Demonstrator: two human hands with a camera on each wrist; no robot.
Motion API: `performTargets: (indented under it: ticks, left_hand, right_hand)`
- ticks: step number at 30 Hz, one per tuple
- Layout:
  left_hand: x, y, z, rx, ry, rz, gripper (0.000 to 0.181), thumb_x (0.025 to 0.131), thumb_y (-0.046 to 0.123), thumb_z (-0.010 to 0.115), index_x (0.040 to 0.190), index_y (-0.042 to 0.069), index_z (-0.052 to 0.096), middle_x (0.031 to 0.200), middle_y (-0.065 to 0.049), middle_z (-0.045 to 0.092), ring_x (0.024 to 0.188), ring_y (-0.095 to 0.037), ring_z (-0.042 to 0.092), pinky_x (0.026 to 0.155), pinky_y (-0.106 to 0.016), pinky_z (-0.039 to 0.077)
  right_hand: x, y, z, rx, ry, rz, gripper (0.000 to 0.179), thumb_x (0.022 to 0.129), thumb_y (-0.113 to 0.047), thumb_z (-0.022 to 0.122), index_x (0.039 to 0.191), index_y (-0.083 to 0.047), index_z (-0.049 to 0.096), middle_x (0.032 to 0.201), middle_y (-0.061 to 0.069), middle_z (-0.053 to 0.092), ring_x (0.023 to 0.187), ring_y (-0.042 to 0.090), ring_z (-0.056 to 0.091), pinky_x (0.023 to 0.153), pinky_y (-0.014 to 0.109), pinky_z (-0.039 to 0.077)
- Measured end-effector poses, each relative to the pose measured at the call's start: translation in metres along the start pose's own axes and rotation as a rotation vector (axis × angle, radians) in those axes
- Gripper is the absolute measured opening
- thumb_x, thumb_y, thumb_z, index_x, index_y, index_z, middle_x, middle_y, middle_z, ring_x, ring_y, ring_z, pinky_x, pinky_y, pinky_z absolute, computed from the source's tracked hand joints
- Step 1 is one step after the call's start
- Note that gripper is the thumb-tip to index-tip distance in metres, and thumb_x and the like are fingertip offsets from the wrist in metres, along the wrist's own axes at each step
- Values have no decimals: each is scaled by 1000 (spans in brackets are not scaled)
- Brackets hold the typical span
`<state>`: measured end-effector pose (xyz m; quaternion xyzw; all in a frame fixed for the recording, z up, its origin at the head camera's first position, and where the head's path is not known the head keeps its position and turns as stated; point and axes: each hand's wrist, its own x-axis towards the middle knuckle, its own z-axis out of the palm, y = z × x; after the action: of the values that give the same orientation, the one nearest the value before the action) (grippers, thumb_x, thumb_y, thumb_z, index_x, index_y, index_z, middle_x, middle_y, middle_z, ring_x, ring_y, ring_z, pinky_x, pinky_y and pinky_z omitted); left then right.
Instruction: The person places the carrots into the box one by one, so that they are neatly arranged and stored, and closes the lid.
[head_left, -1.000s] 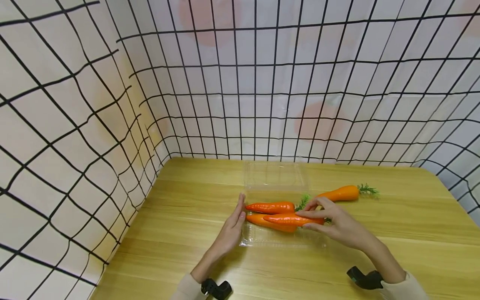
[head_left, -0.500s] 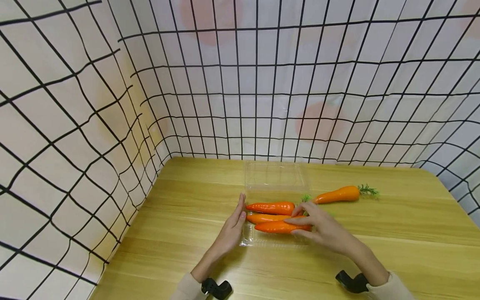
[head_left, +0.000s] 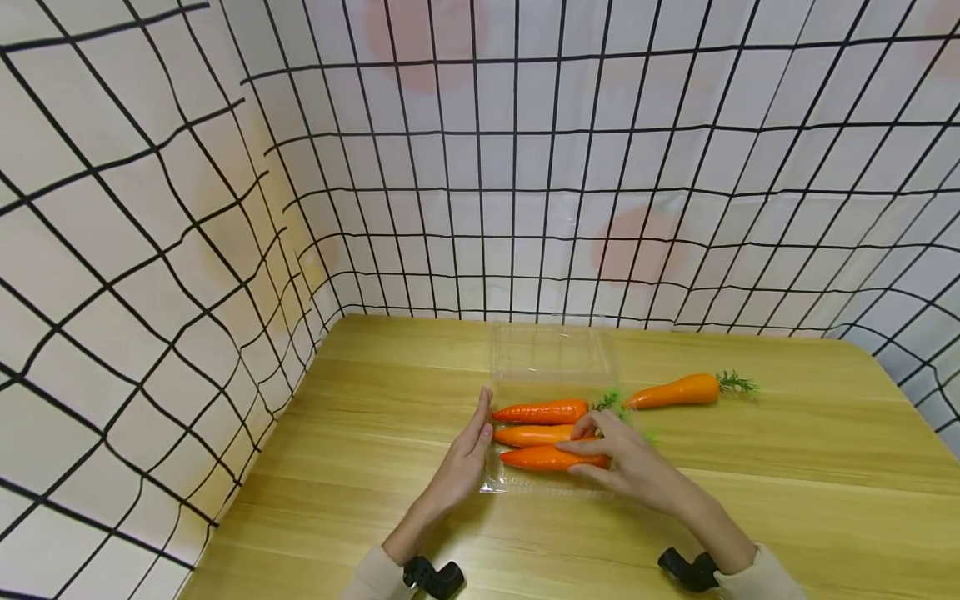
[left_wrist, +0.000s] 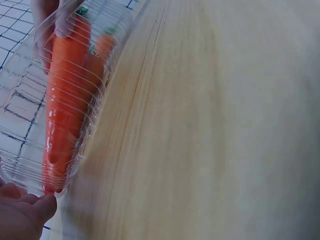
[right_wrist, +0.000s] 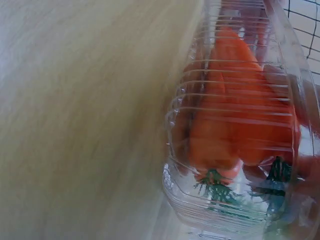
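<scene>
A clear plastic clamshell box (head_left: 495, 482) lies on the table with its lid (head_left: 553, 352) folded back. Inside, three orange carrots lie side by side, tips to the left: a back carrot (head_left: 543, 412), a middle carrot (head_left: 528, 436) and a front carrot (head_left: 536, 458). My right hand (head_left: 630, 462) pinches the thick end of the front carrot between thumb and fingers, hiding its leaves. At the box's left end stands my left hand (head_left: 459, 467), fingers straight, right by the carrot tips. Through the ribbed wall (right_wrist: 220, 110), the right wrist view shows the carrots crowded together with green leaves (right_wrist: 217, 187).
Another carrot (head_left: 678, 390) with green leaves lies on the wooden table (head_left: 360, 433), to the right of the box. A black wire grid (head_left: 510, 208) with pale sheeting behind it encloses the back and both sides. Each wrist wears a black camera (head_left: 435, 577).
My right hand has moved left and toward the front of the box with its carrot, lowering it from over the middle carrot to beside it. The left hand has stayed put.
</scene>
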<state>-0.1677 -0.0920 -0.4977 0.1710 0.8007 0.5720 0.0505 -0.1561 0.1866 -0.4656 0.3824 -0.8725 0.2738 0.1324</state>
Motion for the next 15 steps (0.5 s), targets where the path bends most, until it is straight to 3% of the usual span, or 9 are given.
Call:
performTargets:
  ticks: [15]
  left_hand:
    - [-1, 0, 0, 13, 6, 3, 58, 114, 12, 30, 166, 5, 6, 174, -13, 8, 160, -34, 14, 129, -54, 13]
  right_hand:
    - [2, -2, 11, 62, -40, 17, 31, 89, -21, 81, 120, -16, 80, 109, -6, 60, 98, 1, 47, 76, 22, 46]
